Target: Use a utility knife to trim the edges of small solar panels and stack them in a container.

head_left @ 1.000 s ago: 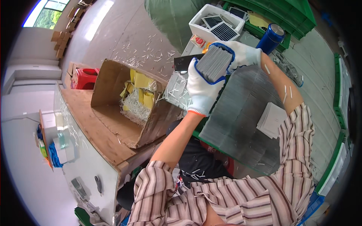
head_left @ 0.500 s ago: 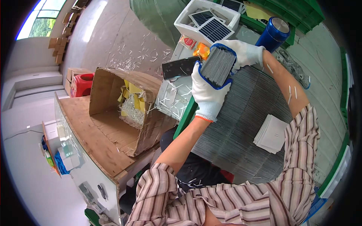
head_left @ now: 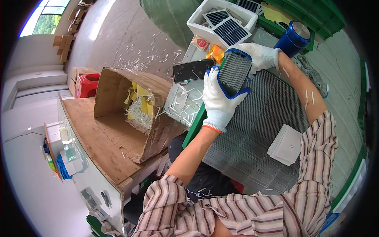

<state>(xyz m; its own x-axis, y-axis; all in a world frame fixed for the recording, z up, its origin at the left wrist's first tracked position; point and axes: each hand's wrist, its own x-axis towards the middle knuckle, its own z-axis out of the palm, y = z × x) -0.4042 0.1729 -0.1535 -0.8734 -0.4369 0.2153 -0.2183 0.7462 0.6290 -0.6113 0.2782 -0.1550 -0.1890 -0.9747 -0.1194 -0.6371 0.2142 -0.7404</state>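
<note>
Stacked grey strips [head_left: 235, 72] stand in a tight block between your gloved hands, at the far left corner of the green tray [head_left: 196, 125]. The fingers of your left hand [head_left: 222, 94] are curled against the block's left side, with the thumb spread along its near end; your right hand [head_left: 258, 57] grasps it from the far end and right side. Both sets of fingers are clasped on it (whether the block is raised or resting on what lies below, you cannot tell from this view).

Just beside and below your hands, rows of similar grey strips [head_left: 252, 132] fill the tray, and a fanned pile of white sheets [head_left: 285, 144] lies on them near your right sleeve. A few white slivers [head_left: 307, 98] cling to your right forearm.

Left of the block, a black phone [head_left: 192, 70] lies on the tabletop [head_left: 339, 98], close to an orange packet [head_left: 215, 53] and a white-and-red packet [head_left: 200, 42]. Beyond these stands a white foam box [head_left: 196, 27] with dark gridded panels [head_left: 231, 31] in it; a blue flask [head_left: 292, 39] is past your right wrist.

Further left, an open cardboard box [head_left: 118, 130], tipped on its side, holds yellow pieces [head_left: 146, 106] and a heap of white scraps [head_left: 139, 117].
</note>
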